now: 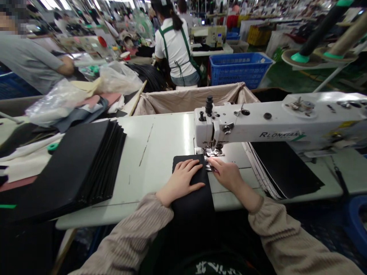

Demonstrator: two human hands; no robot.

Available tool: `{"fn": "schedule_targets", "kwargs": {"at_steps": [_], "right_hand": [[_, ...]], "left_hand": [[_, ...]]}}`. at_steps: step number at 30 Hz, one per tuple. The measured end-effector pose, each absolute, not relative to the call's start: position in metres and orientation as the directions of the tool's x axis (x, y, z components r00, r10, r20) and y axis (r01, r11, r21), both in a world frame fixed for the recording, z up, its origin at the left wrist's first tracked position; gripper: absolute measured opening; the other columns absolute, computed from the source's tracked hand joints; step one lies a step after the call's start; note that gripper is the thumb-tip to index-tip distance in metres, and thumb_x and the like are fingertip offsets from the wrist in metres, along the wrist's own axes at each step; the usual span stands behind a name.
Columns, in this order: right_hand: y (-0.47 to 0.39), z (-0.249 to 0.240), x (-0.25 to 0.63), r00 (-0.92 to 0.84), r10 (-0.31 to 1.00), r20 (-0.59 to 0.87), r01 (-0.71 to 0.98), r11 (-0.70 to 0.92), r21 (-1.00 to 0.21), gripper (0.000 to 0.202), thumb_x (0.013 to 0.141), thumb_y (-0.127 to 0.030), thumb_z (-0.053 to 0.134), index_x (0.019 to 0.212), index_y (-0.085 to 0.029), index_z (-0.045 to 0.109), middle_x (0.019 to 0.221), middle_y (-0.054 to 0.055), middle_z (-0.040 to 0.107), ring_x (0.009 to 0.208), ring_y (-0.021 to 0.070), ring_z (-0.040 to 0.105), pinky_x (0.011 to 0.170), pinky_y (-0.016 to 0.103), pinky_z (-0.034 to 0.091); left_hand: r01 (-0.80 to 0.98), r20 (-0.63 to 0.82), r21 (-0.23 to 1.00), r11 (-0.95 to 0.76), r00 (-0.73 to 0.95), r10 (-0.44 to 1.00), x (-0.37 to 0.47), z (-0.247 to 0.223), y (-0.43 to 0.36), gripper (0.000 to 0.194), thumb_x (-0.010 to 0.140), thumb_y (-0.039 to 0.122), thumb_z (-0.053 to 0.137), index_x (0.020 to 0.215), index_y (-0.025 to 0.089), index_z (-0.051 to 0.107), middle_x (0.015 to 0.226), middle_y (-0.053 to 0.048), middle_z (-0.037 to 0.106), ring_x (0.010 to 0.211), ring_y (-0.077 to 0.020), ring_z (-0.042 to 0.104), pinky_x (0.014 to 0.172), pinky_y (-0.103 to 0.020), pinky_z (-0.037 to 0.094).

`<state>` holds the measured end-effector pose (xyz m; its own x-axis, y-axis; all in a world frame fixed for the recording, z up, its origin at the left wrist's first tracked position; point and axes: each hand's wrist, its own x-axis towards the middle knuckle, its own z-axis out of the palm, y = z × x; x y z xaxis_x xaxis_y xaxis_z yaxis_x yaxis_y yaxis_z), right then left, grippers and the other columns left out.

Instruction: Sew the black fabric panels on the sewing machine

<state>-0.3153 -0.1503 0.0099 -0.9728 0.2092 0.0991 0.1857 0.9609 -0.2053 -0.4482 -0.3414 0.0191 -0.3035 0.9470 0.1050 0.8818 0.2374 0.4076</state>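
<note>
A black panel of fabric or leather (196,208) lies on the sewing table, its far end beside the needle area, its near end hanging over the front edge toward my lap. My left hand (183,181) rests flat on it with fingers spread. Just right of the panel's edge, my right hand (228,173) has thumb and fingers drawn together by a small shiny metal piece; whether it is a held tool or part of the machine I cannot tell. The white sewing machine (241,122) has its needle and presser foot (212,151) right beyond my fingertips.
A thick stack of black panels (86,160) stands at left; another stack with pale edges (281,168) lies under the machine arm. Behind the table hangs a beige cloth-lined bin (189,99). A blue crate (239,67) and co-workers are farther back. Thread cones (315,38) stand upper right.
</note>
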Motion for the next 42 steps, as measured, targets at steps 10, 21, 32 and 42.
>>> {"fn": "schedule_targets", "kwargs": {"at_steps": [10, 21, 32, 42], "right_hand": [[-0.148, 0.01, -0.319, -0.985, 0.164, 0.06, 0.152, 0.973, -0.172, 0.053, 0.094, -0.026, 0.046, 0.146, -0.029, 0.044, 0.145, 0.004, 0.052, 0.11, 0.0222, 0.063, 0.075, 0.031, 0.052], [-0.148, 0.013, -0.319, -0.986, 0.165, 0.035, 0.157, 0.974, -0.166, 0.055, 0.093, -0.027, 0.045, 0.148, -0.029, 0.042, 0.145, 0.006, 0.052, 0.105, 0.0229, 0.065, 0.075, 0.032, 0.052], [-0.147, 0.011, -0.319, -0.985, 0.167, 0.033, 0.159, 0.971, -0.176, 0.055, 0.093, -0.026, 0.045, 0.148, -0.03, 0.042, 0.146, 0.005, 0.051, 0.107, 0.0226, 0.064, 0.077, 0.031, 0.052], [-0.148, 0.012, -0.319, -0.987, 0.153, 0.044, 0.145, 0.978, -0.149, 0.055, 0.094, -0.027, 0.045, 0.149, -0.03, 0.04, 0.146, 0.003, 0.051, 0.105, 0.0224, 0.064, 0.075, 0.031, 0.051]], "left_hand": [[0.874, 0.136, 0.441, 0.205, -0.291, 0.947, -0.45, 0.014, -0.328, 0.067, 0.085, 0.055, 0.064, 0.142, 0.025, 0.046, 0.159, -0.008, 0.03, 0.149, -0.0292, 0.022, 0.123, -0.05, 0.01], [0.878, 0.133, 0.429, 0.215, -0.297, 0.946, -0.446, 0.015, -0.326, 0.067, 0.086, 0.052, 0.063, 0.144, 0.024, 0.043, 0.158, -0.008, 0.031, 0.149, -0.0304, 0.021, 0.123, -0.052, 0.009], [0.875, 0.137, 0.448, 0.182, -0.268, 0.954, -0.451, 0.014, -0.326, 0.065, 0.086, 0.054, 0.062, 0.143, 0.025, 0.046, 0.158, -0.007, 0.032, 0.148, -0.0302, 0.022, 0.123, -0.051, 0.008], [0.891, 0.139, 0.415, 0.184, -0.262, 0.955, -0.455, 0.014, -0.326, 0.064, 0.087, 0.054, 0.06, 0.141, 0.023, 0.047, 0.158, -0.008, 0.033, 0.149, -0.0299, 0.021, 0.123, -0.051, 0.009]]}}
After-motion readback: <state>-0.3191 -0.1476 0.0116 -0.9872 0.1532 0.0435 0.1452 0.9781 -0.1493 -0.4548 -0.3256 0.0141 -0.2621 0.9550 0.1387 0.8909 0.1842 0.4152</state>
